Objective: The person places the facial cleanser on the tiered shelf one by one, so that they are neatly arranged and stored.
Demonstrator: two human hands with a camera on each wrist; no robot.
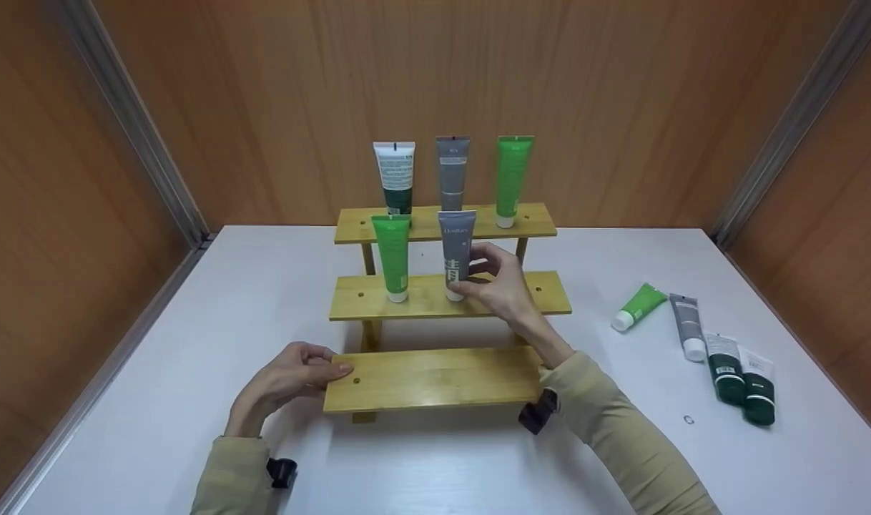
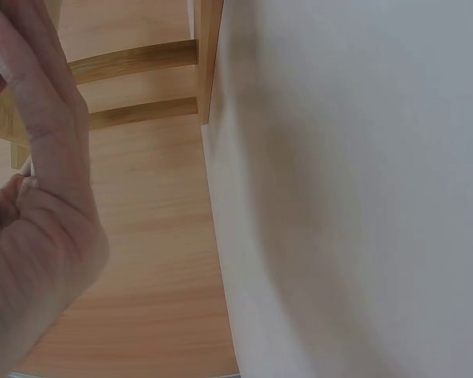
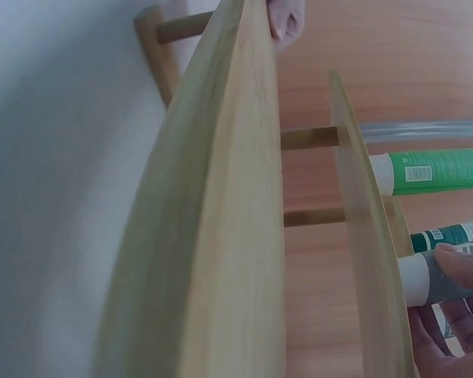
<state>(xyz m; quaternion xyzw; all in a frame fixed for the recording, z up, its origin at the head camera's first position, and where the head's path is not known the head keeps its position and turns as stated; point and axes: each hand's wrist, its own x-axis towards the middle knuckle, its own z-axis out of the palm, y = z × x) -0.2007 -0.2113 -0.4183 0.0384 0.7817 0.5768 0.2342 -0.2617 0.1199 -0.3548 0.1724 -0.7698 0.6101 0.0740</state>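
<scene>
Brown wood walls (image 1: 435,93) stand around our white table (image 1: 156,322). Our right hand (image 1: 503,286) pinches a gray tube (image 1: 457,243) that stands on the middle step (image 1: 425,297) of our wooden rack (image 1: 435,311), beside a green tube (image 1: 391,254). Our left hand (image 1: 289,379) holds the left end of the bottom step (image 1: 435,379) with its thumb on top. On the top step (image 1: 425,229), three more tubes (image 1: 512,179) stand up. Four loose tubes (image 1: 688,325) lie on the right.

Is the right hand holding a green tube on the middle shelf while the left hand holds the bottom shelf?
The colour is wrong: the head view shows the right hand holding a gray tube on the middle shelf. The left hand does hold the bottom shelf.
</scene>
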